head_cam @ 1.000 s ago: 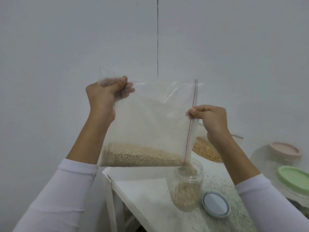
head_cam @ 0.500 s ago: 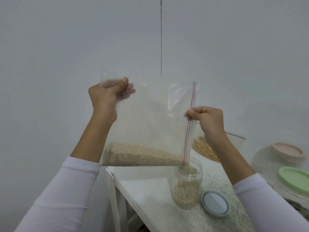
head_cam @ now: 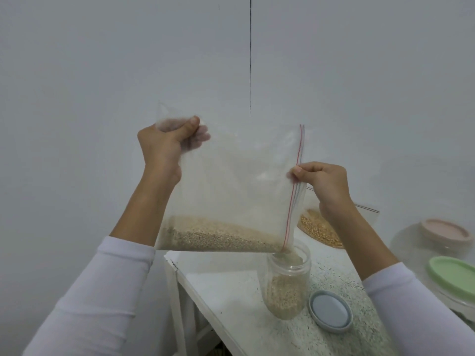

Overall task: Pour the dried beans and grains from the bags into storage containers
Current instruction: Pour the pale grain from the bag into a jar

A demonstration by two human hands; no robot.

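A clear zip bag (head_cam: 236,191) with a red zip strip hangs sideways above the table, pale grain lying along its lower edge. My left hand (head_cam: 164,147) grips the bag's upper left corner. My right hand (head_cam: 321,181) pinches the zip edge on the right. The bag's lower right corner sits over the mouth of a clear jar (head_cam: 288,281), which holds grain in its lower part. Grain is running from that corner into the jar.
The jar's grey-blue lid (head_cam: 330,313) lies just right of it on the white speckled table (head_cam: 231,291). Behind my right arm lies another bag of yellow grain (head_cam: 318,229). Clear containers with a pink lid (head_cam: 447,231) and a green lid (head_cam: 455,273) stand at the right.
The bag's left side has lifted a little, so the grain slopes toward the lower right corner. My right hand has shifted slightly along the zip edge.
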